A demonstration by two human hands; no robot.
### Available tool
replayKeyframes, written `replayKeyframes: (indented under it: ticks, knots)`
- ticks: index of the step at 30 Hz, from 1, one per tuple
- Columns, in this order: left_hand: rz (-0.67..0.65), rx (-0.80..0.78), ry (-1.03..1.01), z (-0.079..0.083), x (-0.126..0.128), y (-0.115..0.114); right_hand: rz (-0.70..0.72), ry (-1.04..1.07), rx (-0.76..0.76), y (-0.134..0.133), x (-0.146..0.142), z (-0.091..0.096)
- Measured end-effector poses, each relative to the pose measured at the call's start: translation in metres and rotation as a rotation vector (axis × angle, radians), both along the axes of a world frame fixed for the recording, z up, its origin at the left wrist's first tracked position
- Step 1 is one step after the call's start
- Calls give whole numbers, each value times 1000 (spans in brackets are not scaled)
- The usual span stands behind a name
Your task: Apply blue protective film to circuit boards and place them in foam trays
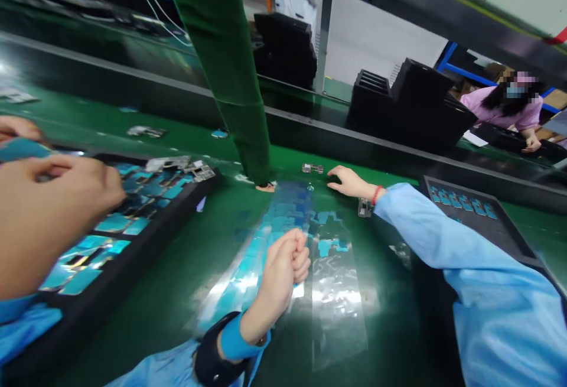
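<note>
My left hand [283,263], with a dark strap at its wrist, is closed above sheets of clear film with blue stickers [248,263]; what its curled fingers hold, if anything, is hidden. My right hand [349,181], wearing a red bracelet, reaches forward over the green bench with thumb and fingers apart. Just left of its fingertips lies a small circuit board [312,168], apart from them. Another circuit board [364,207] sits below the right wrist. Beside the left hand, a second clear film strip [336,292] lies flat and bears a few blue stickers.
At left, a co-worker's hands [75,192] hold a blue piece above a black tray [177,221] of blue-covered boards. A black tray [500,239] with small blue-covered boards stands at right. A green-wrapped post [230,68] rises ahead. Black racks [411,103] and a person [500,103] are beyond.
</note>
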State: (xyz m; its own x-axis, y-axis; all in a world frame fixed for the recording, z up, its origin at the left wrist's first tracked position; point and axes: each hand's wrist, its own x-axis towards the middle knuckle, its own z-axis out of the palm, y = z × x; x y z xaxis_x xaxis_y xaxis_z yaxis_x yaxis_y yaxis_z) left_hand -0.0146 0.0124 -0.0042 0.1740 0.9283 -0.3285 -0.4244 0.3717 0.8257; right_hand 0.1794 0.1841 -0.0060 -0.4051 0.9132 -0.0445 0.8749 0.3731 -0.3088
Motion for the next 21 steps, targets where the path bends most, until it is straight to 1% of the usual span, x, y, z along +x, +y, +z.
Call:
replayKeyframes:
  ticks: [3, 5, 8, 10, 13, 16, 18, 19, 21]
  knots:
    - [8, 29, 13, -2, 0, 1, -92, -14, 25, 37, -34, -8]
    - [17, 46, 19, -5, -1, 4, -119, -9, 27, 52, -46, -9]
    - [39, 68, 24, -12, -1, 9, -122, 27, -3, 59, -46, -6]
    - [63, 80, 26, -15, -1, 11, -121, 73, -33, 54, -38, 1]
    - [85, 80, 36, -16, 1, 11, -101, 178, -74, 32, -27, 17]
    - [85, 51, 44, -15, 2, 9, -15, 289, -162, -10, -23, 36]
    - [59, 35, 38, -14, 4, 6, 54, 441, -301, -46, -24, 44]
    - [33, 34, 32, -14, 6, 5, 57, 548, -377, -64, -24, 46]
    - [-34, 46, 20, -13, 8, 2, -17, 767, -518, -97, -26, 44]
